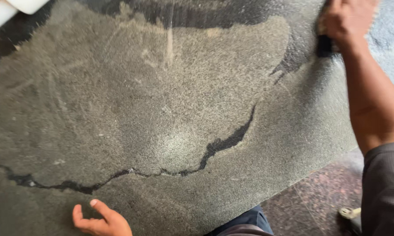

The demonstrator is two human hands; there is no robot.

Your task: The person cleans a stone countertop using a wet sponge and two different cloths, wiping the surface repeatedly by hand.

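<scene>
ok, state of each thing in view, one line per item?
carpet: grey, spread flat on the floor, wet dark streaks across it, near edge curved
left hand: open, fingers spread, pressed flat on the carpet
right hand: closed around a dark brush
brush: gripped, bearing on the carpet's far right part
floor: speckled reddish stone, bare beside the carpet
white object: top left corner, cropped, kind unclear

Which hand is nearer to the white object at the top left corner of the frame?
Left. The left hand rests on the grey carpet at the bottom, below the white object. The right hand, gripping a dark brush, is far across at the top right.
</scene>
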